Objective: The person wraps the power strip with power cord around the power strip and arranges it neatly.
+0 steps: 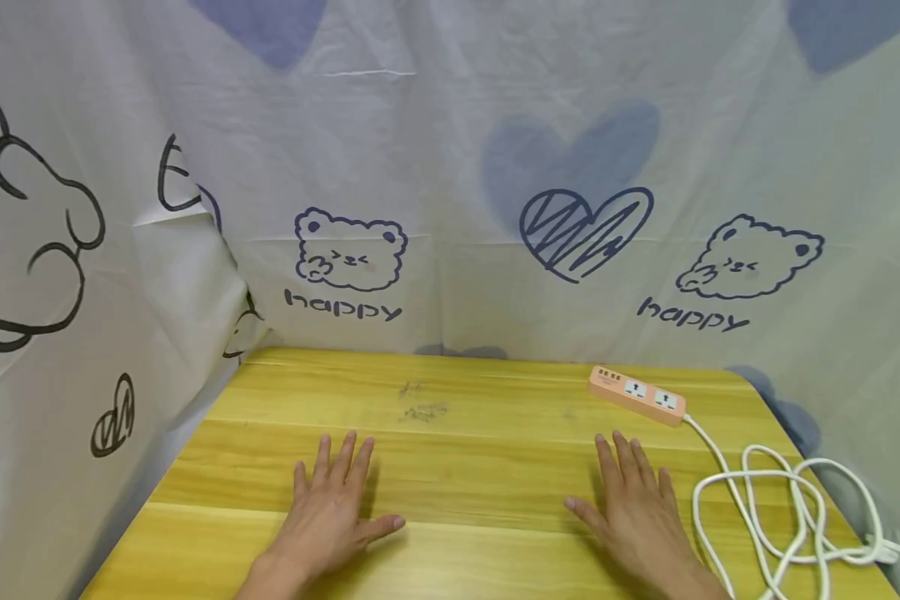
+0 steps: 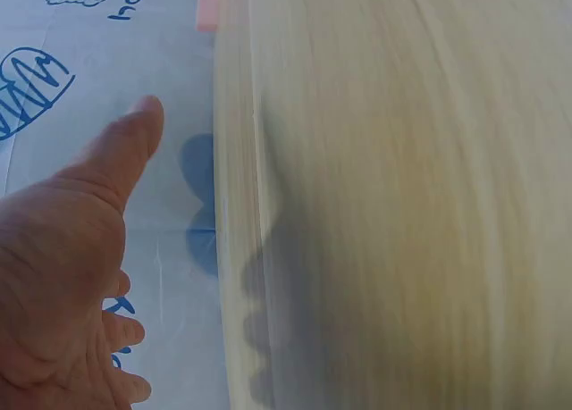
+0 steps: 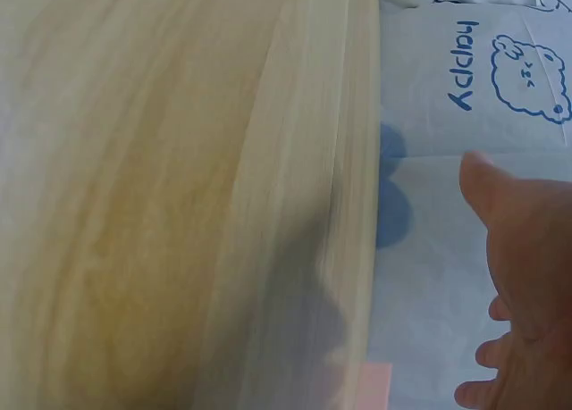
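Over the left half of the wooden table, my left hand (image 1: 327, 515) is spread palm down with the thumb out to the right. My right hand (image 1: 636, 518) mirrors it on the right side, thumb pointing left. Neither holds anything. A pink power strip (image 1: 637, 395) lies beyond the right hand near the far edge, with sockets facing up. From its right end runs a white cord (image 1: 750, 508), loosely looped beside the right hand. Each wrist view shows the hand's thumb raised; the left thumb (image 2: 125, 155) and right thumb (image 3: 487, 191) touch nothing there.
The yellow wood-grain table (image 1: 450, 475) has dark scuff marks near its far side. A white plug (image 1: 883, 550) sits at the table's right edge. Behind and to the left hangs a pale curtain (image 1: 450, 167) printed with hearts, bears and the word happy.
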Available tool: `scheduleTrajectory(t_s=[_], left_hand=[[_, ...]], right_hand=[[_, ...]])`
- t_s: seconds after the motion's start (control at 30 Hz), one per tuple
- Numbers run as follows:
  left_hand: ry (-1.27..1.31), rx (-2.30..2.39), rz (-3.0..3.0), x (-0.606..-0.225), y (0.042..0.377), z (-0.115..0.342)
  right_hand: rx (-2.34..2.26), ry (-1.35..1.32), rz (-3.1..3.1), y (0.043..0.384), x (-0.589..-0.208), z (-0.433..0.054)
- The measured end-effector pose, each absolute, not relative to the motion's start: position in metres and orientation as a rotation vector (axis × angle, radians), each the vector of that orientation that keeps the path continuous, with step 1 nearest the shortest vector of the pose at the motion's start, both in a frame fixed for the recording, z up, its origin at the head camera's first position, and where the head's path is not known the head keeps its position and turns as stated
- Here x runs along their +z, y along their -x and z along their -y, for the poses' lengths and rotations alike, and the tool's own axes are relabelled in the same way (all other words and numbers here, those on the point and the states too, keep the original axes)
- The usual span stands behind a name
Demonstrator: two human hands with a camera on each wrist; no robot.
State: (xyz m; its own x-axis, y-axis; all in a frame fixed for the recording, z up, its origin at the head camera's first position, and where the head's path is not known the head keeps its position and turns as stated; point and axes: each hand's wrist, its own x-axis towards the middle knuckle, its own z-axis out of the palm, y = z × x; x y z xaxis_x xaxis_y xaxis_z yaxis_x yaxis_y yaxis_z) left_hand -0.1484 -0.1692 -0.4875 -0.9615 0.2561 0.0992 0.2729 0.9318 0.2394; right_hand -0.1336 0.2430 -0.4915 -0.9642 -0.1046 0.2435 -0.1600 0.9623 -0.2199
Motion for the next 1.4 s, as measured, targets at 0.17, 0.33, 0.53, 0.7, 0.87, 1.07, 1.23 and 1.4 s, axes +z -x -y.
scheduleTrajectory(t_s=[0.17, 0.33, 0.53, 0.7, 0.87, 1.07, 1.23, 1.4], left_hand=[[0.417, -0.471, 3.020, -0.491, 0.150, 0.163], [0.430, -0.490, 3.018, -0.491, 0.153, 0.158], [0.480, -0.585, 3.003, -0.497, 0.165, 0.148], [0.516, -0.830, 2.987, -0.503, 0.177, 0.131], [0.502, -1.058, 2.957, -0.503, 0.184, 0.109], [0.580, -1.213, 2.923, -0.501, 0.188, 0.085], [0.664, -1.273, 2.943, -0.500, 0.194, 0.066], [0.739, -1.334, 2.959, -0.501, 0.199, 0.048]], right_hand=[[0.489, -0.153, 2.843, 0.148, -0.490, -0.257], [0.630, 0.009, 2.874, 0.173, -0.488, -0.280], [0.593, 0.113, 2.841, 0.205, -0.490, -0.307], [0.580, 0.199, 2.854, 0.228, -0.487, -0.320], [0.622, 0.305, 2.915, 0.252, -0.484, -0.332], [0.692, 0.360, 3.006, 0.276, -0.490, -0.345], [0.654, 0.334, 3.031, 0.283, -0.496, -0.346], [0.571, 0.344, 3.071, 0.285, -0.498, -0.341]])
